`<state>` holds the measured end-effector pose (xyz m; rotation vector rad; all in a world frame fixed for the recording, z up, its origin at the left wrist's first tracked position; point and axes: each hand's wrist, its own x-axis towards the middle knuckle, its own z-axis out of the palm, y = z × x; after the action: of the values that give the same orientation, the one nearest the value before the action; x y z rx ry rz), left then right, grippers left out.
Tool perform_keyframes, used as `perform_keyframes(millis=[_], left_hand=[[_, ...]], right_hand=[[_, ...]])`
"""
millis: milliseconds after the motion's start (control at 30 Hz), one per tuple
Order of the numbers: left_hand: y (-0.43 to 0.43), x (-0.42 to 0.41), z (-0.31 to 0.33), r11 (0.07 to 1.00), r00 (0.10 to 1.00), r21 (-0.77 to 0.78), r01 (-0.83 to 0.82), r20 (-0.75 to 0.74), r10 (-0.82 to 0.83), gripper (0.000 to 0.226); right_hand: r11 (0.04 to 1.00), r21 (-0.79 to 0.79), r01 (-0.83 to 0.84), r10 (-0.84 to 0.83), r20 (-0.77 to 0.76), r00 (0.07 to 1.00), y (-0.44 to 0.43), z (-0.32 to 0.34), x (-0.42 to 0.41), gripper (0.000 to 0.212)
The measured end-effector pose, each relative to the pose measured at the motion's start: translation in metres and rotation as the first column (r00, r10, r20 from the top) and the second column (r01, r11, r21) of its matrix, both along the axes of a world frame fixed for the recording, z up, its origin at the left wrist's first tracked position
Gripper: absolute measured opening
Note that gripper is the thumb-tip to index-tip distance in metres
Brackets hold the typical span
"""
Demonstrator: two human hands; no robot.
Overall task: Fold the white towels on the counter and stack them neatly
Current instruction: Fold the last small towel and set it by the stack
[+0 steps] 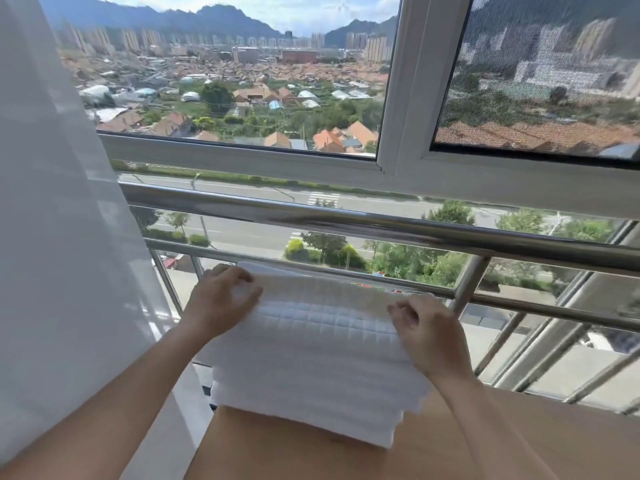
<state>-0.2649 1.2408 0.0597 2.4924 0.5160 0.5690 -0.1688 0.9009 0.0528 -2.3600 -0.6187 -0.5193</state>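
White waffle-weave towels (311,372) are folded and stacked in the lower centre of the frame, at the far left end of the light wooden bench (491,441). The left hand (221,301) has its fingers curled round the far left corner of the top towel (322,317). The right hand (429,332) grips that towel's right edge the same way. A shiny steel railing (346,220) runs behind the stack, and there's a sheer white curtain (52,202) on the left.
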Motion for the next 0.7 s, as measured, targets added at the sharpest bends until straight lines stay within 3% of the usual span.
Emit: perform_keyframes(millis=[67, 167, 267, 367, 433, 567, 700], left_hand=[[0.009, 0.004, 0.000, 0.989, 0.997, -0.133, -0.071, -0.038, 0.067, 0.037], [0.017, 0.007, 0.004, 0.892, 0.970, -0.393, -0.223, -0.176, 0.165, 0.047], [0.028, 0.013, 0.008, 0.899, 0.933, -0.351, -0.261, -0.331, 0.142, 0.044], [0.033, 0.019, 0.016, 0.912, 0.933, -0.350, -0.215, -0.351, 0.085, 0.048], [0.032, 0.022, 0.018, 0.886, 0.947, -0.428, -0.177, -0.319, 0.035, 0.050], [0.025, 0.025, 0.022, 0.760, 0.991, -0.650, -0.018, -0.110, -0.072, 0.047], [0.031, 0.029, 0.032, 0.785, 0.997, -0.617, 0.045, 0.082, 0.008, 0.030]], right_hand=[[0.983, -0.048, 0.178, -0.183, -0.139, 0.973, -0.006, 0.002, 0.004, 0.025], [0.937, -0.044, 0.345, -0.332, -0.407, 0.851, -0.010, 0.005, 0.003, 0.049], [0.925, -0.098, 0.366, -0.341, -0.635, 0.693, -0.009, 0.009, 0.004, 0.071], [0.916, -0.132, 0.378, -0.353, -0.711, 0.608, -0.007, 0.012, 0.009, 0.073], [0.911, -0.084, 0.403, -0.330, -0.734, 0.594, -0.005, 0.012, 0.012, 0.072], [0.883, 0.118, 0.455, -0.220, -0.751, 0.622, 0.001, 0.014, 0.014, 0.059], [0.826, 0.335, 0.454, -0.124, -0.677, 0.725, -0.001, 0.027, 0.016, 0.054]])
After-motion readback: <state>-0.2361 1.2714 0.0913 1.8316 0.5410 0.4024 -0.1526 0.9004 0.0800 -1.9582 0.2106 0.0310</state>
